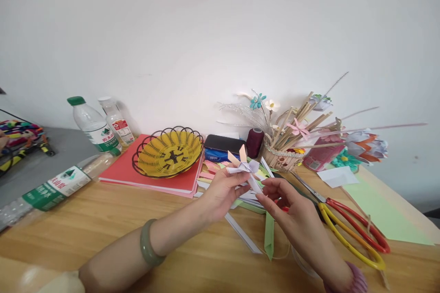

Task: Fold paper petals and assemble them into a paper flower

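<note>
paper flower [244, 166] | pinched in left hand [223, 188] fingers | right hand [285, 201] fingers pinch its lower petal

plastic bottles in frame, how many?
3. Green-capped bottle upright at back left by the wall; white-capped bottle upright just right of it; third bottle lying on its side at the left table edge. More may sit out of frame.

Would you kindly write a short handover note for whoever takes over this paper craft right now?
Left hand: pinching the folded white paper flower from below, above the table.
Right hand: fingertips on the flower's lower white strip.
Nearby: paper strips on the wooden table, scissors to the right, yellow basket behind.
Done: petals folded.
Left: seemingly the lower strip, still loose.
</note>
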